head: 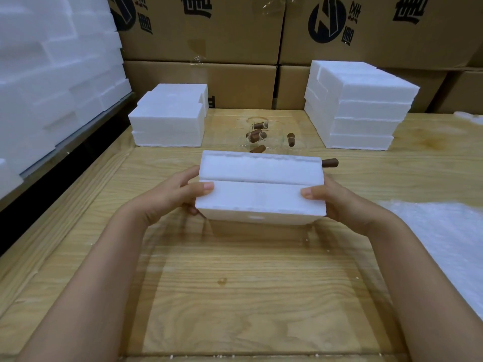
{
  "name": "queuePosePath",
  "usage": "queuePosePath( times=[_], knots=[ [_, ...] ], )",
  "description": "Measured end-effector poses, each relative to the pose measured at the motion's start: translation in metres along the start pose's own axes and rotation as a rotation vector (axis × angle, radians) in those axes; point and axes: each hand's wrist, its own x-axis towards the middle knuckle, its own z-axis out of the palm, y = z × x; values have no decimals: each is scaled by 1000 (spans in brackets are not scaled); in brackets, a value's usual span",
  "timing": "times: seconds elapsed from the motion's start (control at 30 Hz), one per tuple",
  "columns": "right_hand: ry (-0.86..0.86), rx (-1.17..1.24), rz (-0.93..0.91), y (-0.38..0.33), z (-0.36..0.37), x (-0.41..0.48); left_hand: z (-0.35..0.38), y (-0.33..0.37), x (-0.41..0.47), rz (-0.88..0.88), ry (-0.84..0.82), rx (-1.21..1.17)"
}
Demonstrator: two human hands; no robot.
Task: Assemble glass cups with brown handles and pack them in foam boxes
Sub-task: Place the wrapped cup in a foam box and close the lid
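Head camera looks forward and down over table [235, 296]

You have one foam box [258, 197] at centre, a two-high stack [167, 126] upper left, a four-high stack [366, 113] upper right, and at least five brown handles [257, 135] between them.

Large black characters [409, 7], seemingly upside down and cut off by the upper edge, were printed on the stacked cardboard cartons [235, 40]. A round black emblem [327, 23] with an angular mark was printed beside them. None could be read with certainty.
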Motion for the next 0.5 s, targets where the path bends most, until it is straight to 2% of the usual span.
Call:
queuePosePath(
  times=[0.27, 0.5],
  knots=[
    [32, 26, -23, 2, 0, 2, 0, -7, 7, 10, 22, 5],
    [116, -205, -208, 3, 2, -4, 0, -11, 5, 84, -4, -61]
  ],
)
